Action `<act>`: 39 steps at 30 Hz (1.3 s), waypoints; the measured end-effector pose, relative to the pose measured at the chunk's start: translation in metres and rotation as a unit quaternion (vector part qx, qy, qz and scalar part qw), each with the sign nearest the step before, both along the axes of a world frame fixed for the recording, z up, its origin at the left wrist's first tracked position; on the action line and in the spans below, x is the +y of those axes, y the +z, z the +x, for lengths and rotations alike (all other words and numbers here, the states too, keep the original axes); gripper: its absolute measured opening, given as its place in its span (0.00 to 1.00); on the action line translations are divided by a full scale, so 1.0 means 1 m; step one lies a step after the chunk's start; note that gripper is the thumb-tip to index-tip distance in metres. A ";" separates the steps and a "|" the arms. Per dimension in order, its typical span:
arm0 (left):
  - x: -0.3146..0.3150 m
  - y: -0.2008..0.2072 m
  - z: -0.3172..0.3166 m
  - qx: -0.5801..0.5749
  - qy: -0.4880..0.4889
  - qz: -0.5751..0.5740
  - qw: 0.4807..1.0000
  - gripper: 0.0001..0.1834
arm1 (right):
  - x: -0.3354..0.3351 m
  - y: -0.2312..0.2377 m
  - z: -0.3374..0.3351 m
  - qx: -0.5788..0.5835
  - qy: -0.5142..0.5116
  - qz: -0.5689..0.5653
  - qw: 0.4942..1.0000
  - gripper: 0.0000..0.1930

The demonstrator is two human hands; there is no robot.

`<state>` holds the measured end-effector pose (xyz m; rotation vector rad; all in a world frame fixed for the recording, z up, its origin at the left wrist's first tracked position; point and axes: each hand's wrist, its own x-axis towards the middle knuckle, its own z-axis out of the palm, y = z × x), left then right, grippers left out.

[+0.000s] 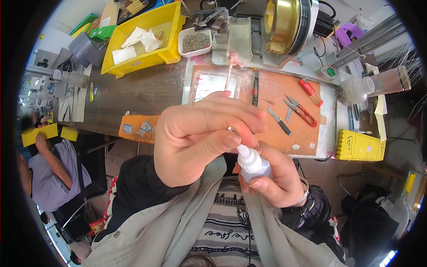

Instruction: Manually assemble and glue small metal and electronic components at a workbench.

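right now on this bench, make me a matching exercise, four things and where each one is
Things:
1. small white bottle
2. yellow bin
3. red-handled snips
4. white tray of small metal parts

Places:
A. on the orange mat, right of the hands
B. held in the right hand, the left hand at its tip
C. far left of the bench, white cloths inside
D. just right of the yellow bin

Pairs: 1-B, 2-C, 3-A, 4-D

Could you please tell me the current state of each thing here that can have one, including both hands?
Small white plastic squeeze bottle: held upright, nozzle up.
Right hand: grip closed round the bottle's body.
Left hand: fingertips pinched at the bottle's tip.
Red-handled snips: lying on the orange mat, blades apart.
Yellow plastic bin: open, holding crumpled white paper.
Small white tray: filled with small metal parts.
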<state>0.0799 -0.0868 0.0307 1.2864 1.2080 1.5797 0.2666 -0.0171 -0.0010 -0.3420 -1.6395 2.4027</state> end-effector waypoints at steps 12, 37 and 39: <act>-0.002 -0.012 0.003 -0.042 0.061 0.012 0.997 0.10 | 0.006 0.002 -0.009 -0.033 -0.141 0.304 0.942 0.15; 0.000 -0.018 -0.007 -0.163 -0.009 -0.004 0.987 0.08 | 0.007 0.005 -0.004 -0.062 -0.048 0.077 0.994 0.14; -0.001 -0.018 -0.007 -0.179 0.006 -0.013 0.984 0.08 | 0.008 0.006 -0.006 -0.076 -0.065 0.123 0.987 0.15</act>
